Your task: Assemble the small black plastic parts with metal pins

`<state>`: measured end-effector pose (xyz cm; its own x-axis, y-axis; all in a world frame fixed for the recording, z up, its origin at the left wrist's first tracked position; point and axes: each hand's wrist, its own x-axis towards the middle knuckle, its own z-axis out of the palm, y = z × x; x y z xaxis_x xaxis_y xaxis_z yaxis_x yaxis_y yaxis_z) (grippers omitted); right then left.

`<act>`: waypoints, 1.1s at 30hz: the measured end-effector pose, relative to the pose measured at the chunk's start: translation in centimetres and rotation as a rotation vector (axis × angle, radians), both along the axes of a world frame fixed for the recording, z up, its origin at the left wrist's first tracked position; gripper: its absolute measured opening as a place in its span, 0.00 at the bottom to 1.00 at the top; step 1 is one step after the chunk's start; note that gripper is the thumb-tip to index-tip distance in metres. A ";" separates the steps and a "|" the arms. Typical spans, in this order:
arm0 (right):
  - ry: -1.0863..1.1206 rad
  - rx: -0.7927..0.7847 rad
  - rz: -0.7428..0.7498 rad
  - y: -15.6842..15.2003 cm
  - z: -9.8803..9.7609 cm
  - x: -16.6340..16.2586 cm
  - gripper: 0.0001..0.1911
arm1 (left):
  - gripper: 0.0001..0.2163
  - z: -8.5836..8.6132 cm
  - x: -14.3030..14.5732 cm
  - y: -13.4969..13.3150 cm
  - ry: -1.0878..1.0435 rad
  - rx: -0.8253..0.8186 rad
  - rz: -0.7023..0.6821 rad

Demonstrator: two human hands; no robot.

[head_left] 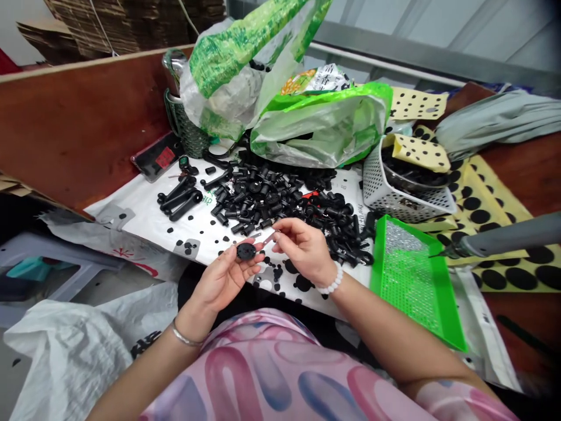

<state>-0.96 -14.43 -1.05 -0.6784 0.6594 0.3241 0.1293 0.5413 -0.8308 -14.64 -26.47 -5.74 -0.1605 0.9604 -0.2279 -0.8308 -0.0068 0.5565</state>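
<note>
My left hand (228, 272) is turned palm up and holds a round black plastic part (246, 252) between thumb and fingers. Close beside it, my right hand (302, 248) pinches a small flat strip (268, 238) in its fingertips, just above and to the right of the round part. I cannot tell whether the strip touches the part. Beyond both hands lies a wide heap of small black plastic parts (263, 193). Several longer black pieces (180, 197) lie apart at the heap's left.
At right, a green tray (442, 310) holds small silvery pieces, with a grey screwdriver-like tool (504, 237) over it. Behind stand a white basket (372, 175), green plastic bags (315, 137) and a dark mug (193, 134). A phone (151, 164) lies by the wooden board (87, 123).
</note>
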 end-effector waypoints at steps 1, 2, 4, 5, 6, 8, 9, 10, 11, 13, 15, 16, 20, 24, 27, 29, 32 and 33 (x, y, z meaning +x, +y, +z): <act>0.063 -0.033 0.000 -0.5 -0.1 0.1 0.06 | 0.15 0.0 0.2 0.1 0.002 0.003 -0.009; 0.102 -0.022 -0.002 -0.9 -0.2 0.2 0.06 | 0.15 0.0 0.4 0.2 0.003 0.007 -0.017; 0.135 0.097 -0.010 -1.6 -0.5 0.3 0.06 | 0.14 0.1 0.7 0.3 0.005 0.012 -0.027; 0.138 0.170 -0.013 -1.7 -0.7 0.4 0.06 | 0.14 0.1 0.8 0.3 0.007 0.012 -0.029; 0.140 0.240 -0.014 -1.8 -0.8 0.4 0.07 | 0.13 0.2 0.9 0.3 0.010 0.009 -0.029; 0.151 0.344 -0.014 -1.8 -1.0 0.6 0.07 | 0.13 0.3 1.1 0.4 0.014 -0.004 -0.022; 0.158 0.383 -0.007 -1.7 -1.1 0.8 0.08 | 0.13 0.4 1.3 0.4 0.015 -0.011 -0.019; 0.159 0.423 0.008 -1.6 -1.2 0.9 0.08 | 0.13 0.5 1.4 0.5 0.015 -0.017 -0.015; 0.159 0.468 0.027 -1.5 -1.2 1.1 0.08 | 0.13 0.6 1.5 0.6 0.013 -0.023 -0.010; 0.150 0.566 0.071 -1.5 -1.3 1.5 0.09 | 0.13 0.7 1.8 0.7 0.013 -0.032 -0.007; 0.136 0.653 0.090 -1.5 -1.5 2.0 0.10 | 0.13 0.8 2.0 0.8 0.021 -0.040 -0.015; 0.132 0.688 0.091 -1.6 -1.5 2.2 0.11 | 0.13 0.8 2.1 0.9 0.028 -0.042 -0.022; 0.129 0.751 0.083 -2.0 -1.8 3.0 0.11 | 0.14 0.6 2.4 1.1 0.035 -0.035 -0.050; 0.172 0.468 -0.081 -2.3 -2.1 3.4 0.10 | 0.14 0.5 2.9 1.4 0.057 -0.025 -0.077; 0.189 0.324 -0.192 -2.4 -2.2 3.9 0.09 | 0.14 0.6 3.2 1.6 0.084 -0.036 -0.118; 0.164 0.416 -0.149 -2.3 -2.2 4.3 0.10 | 0.14 0.8 3.5 1.7 0.095 -0.050 -0.120; 0.135 0.600 -0.068 -2.2 -2.3 4.9 0.13 | 0.14 1.1 3.6 1.9 0.117 -0.062 -0.098; 0.133 0.631 -0.063 -2.2 -2.4 5.1 0.13 | 0.15 1.3 3.6 1.9 0.128 -0.064 -0.089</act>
<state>4.11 -16.66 -3.42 -0.5718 0.3519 0.7411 0.0942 0.9255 -0.3668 -11.01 -24.55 -4.47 -0.1073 0.9564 -0.2717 -0.7487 0.1021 0.6550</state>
